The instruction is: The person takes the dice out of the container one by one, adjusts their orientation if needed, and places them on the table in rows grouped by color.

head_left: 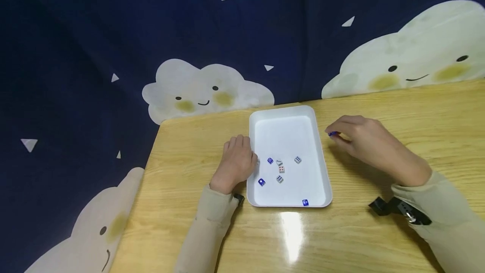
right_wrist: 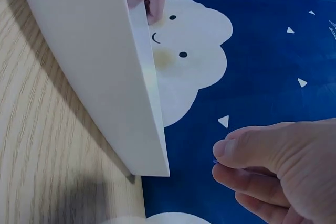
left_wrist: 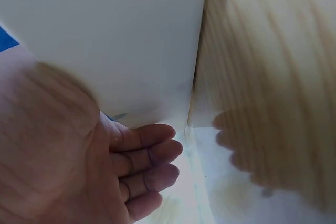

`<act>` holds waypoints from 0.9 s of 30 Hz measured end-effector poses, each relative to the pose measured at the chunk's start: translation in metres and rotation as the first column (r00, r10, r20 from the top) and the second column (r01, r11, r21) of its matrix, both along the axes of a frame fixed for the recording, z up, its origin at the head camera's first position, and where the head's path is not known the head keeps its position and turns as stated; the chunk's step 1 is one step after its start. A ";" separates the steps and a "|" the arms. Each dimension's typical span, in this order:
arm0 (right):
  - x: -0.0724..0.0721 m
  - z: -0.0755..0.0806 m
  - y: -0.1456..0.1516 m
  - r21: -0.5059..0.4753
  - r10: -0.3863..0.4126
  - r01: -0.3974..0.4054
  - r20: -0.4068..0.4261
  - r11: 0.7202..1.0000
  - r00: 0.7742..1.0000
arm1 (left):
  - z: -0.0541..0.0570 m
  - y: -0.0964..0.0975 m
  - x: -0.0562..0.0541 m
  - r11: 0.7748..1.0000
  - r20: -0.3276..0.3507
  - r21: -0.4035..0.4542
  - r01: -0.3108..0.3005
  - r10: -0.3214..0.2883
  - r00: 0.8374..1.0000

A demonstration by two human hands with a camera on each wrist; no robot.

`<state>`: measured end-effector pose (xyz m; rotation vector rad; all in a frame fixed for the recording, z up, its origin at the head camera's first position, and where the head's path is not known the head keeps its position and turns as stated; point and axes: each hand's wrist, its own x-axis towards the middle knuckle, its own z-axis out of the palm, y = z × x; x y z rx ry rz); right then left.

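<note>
A shallow white tray [head_left: 288,134] lies on the table with several dice in its near half. Three are blue, among them a blue die [head_left: 262,182] near the left wall and another blue die [head_left: 305,202] by the near wall. White dice include a white die [head_left: 297,160] and one with red pips [head_left: 281,169]. My left hand [head_left: 238,159] holds the tray's left rim, thumb over the inside, curved fingers [left_wrist: 157,150] along the outer wall. To the right of the tray, my right hand [head_left: 360,134] pinches a small blue die [head_left: 332,133] between thumb and fingertips.
The wooden table [head_left: 182,167] runs beneath everything. At its far edge hangs a dark blue curtain [head_left: 189,24] with smiling clouds and white triangles. Black straps [head_left: 401,212] sit on both wrists. Light glares off the tabletop in front of the tray.
</note>
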<state>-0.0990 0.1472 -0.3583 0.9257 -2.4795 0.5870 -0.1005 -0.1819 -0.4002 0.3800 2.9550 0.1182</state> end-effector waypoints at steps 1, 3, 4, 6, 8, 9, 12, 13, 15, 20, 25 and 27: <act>0.000 -0.001 0.000 0.001 0.002 -0.002 0.000 1.000 1.000 | -0.001 -0.001 0.001 1.000 0.007 -0.003 -0.005 0.005 1.000; -0.001 -0.003 -0.001 0.006 0.006 -0.006 0.000 1.000 1.000 | -0.002 -0.003 0.003 1.000 0.018 -0.005 -0.015 0.015 1.000; -0.002 -0.004 0.000 0.008 0.005 -0.005 0.000 1.000 1.000 | -0.002 -0.003 0.003 1.000 0.019 -0.004 -0.017 0.017 1.000; -0.003 -0.005 0.001 0.010 -0.002 0.002 -0.002 1.000 1.000 | -0.003 -0.004 0.003 1.000 0.014 0.000 -0.014 0.014 1.000; -0.005 -0.006 0.003 0.013 -0.017 0.017 -0.007 1.000 1.000 | -0.004 -0.003 0.002 1.000 0.004 0.007 -0.009 0.009 1.000; -0.006 -0.006 0.005 0.013 -0.025 0.026 -0.009 1.000 1.000 | -0.004 -0.003 0.001 1.000 -0.001 0.009 -0.007 0.007 1.000; -0.008 -0.007 0.007 0.016 -0.046 0.047 -0.012 0.999 0.999 | -0.004 -0.002 -0.001 1.000 -0.001 0.007 -0.005 0.005 1.000; -0.008 -0.007 0.009 0.016 -0.051 0.051 -0.014 0.999 0.999 | -0.003 -0.001 -0.002 1.000 0.002 0.004 -0.003 0.003 1.000; -0.007 -0.007 0.012 0.020 -0.062 0.062 -0.012 0.998 0.998 | -0.001 0.001 -0.003 1.000 0.010 0.000 0.000 0.000 1.000; -0.007 -0.008 0.013 0.044 -0.084 0.083 0.013 0.996 0.996 | 0.000 0.001 -0.003 1.000 0.021 0.002 -0.004 0.004 1.000; -0.009 -0.011 0.013 0.040 -0.072 0.070 0.041 0.997 0.997 | -0.002 0.000 -0.001 1.000 0.020 -0.001 -0.017 0.017 1.000; -0.010 -0.013 0.014 0.038 -0.071 0.070 0.041 0.997 0.997 | -0.002 0.001 -0.001 1.000 0.016 0.003 -0.016 0.016 1.000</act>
